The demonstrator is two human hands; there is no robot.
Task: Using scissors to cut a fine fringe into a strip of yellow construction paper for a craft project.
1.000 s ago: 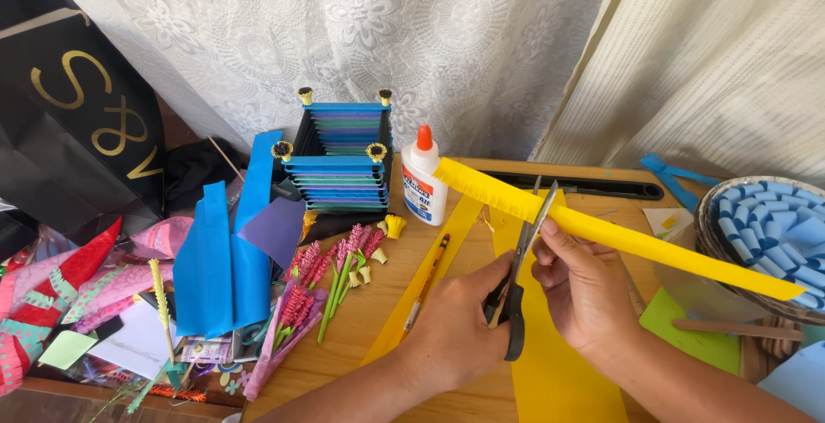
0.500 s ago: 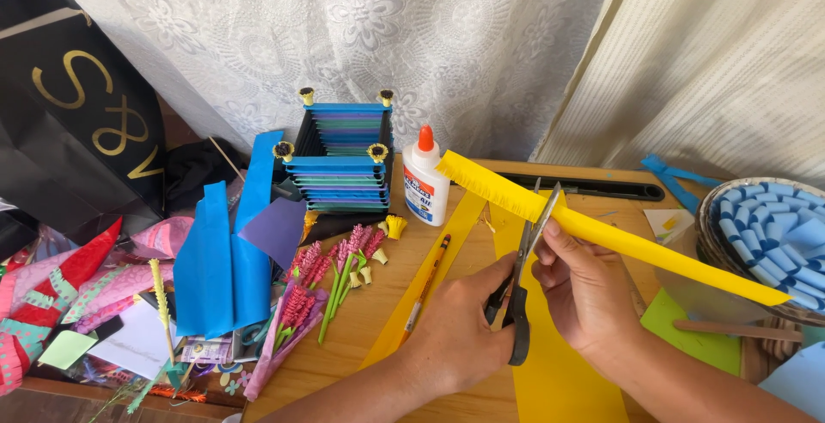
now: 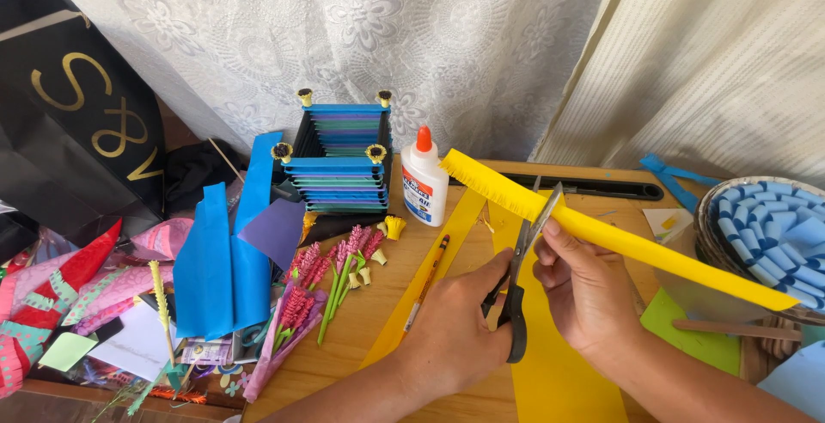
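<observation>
Scissors (image 3: 522, 285), black-handled, gripped in left hand (image 3: 455, 333), fingers closed through the loops, blades parted across a folded yellow paper strip (image 3: 619, 238). Right hand (image 3: 589, 290) pinches the strip from below, above the wooden table (image 3: 378, 320). Strip's far end is fringed. Glue bottle (image 3: 424, 178) and 1 pencil (image 3: 427, 281) lie near.

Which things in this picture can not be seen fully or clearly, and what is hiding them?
All in the head view:
- Scissors: the handles are hidden by the left hand.
- Yellow paper strip: part of it is covered by the right hand.
- Basket of blue rolls: cut off by the right edge.
- Pencil: its lower end is hidden behind the left hand.
</observation>
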